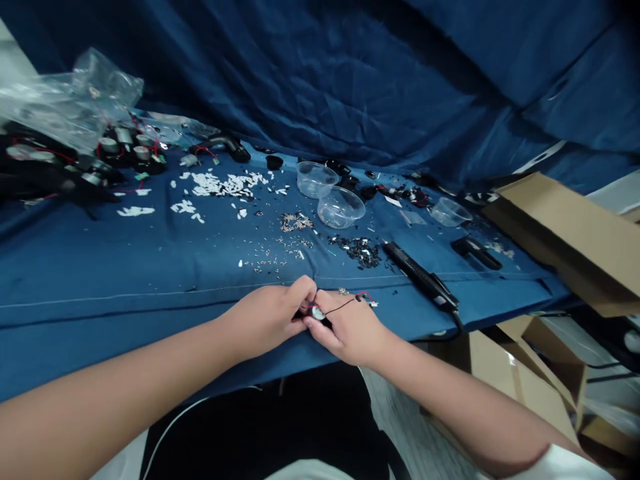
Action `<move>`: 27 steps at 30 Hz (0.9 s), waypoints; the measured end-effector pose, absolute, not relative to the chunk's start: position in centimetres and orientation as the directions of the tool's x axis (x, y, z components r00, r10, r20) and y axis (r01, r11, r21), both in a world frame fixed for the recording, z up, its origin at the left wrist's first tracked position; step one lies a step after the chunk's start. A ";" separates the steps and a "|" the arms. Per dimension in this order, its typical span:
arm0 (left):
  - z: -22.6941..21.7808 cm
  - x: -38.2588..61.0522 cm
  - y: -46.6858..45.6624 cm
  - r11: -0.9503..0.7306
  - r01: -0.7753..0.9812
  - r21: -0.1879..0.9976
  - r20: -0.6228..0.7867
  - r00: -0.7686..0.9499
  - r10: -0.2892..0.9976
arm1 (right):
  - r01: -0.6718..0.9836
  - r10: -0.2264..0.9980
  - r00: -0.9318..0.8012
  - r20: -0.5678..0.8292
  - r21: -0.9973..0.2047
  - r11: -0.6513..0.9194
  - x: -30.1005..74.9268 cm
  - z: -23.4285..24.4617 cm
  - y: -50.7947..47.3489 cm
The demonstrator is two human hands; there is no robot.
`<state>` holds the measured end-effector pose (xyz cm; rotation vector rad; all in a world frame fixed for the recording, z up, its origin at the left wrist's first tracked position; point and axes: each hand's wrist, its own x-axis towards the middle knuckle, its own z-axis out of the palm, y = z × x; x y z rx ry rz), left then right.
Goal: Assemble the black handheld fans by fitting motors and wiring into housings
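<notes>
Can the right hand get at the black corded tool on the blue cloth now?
Probably yes: the right hand lies near the black corded tool, with only a thin wire between, though it must first release the small wired disc.

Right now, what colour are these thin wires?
The wires are red and black; clearest in the head view.
</notes>
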<state>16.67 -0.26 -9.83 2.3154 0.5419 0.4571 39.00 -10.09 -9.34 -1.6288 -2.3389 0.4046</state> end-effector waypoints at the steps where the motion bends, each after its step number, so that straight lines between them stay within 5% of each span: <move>1: -9.6 16.6 -0.3 -0.688 0.252 0.681 0.187 0.848 0.496 | 0.869 0.940 -0.334 0.067 -0.364 0.335 39.0 -9.3 -10.2; 13: -8.1 16.3 -1.6 -0.987 0.034 0.155 0.587 0.801 0.120 | 0.864 0.883 -0.351 0.311 -0.255 0.434 39.4 -11.8 -10.7; 20: -9.2 16.8 -2.7 -0.989 0.106 0.100 0.723 0.675 0.146 | 0.858 0.875 -0.357 0.328 -0.257 0.446 39.6 -12.2 -11.0; 27: -10.4 16.9 -3.1 -0.989 0.109 0.099 0.755 0.639 0.146 | 0.831 0.776 -0.469 0.421 -0.086 0.550 39.2 -11.7 -10.5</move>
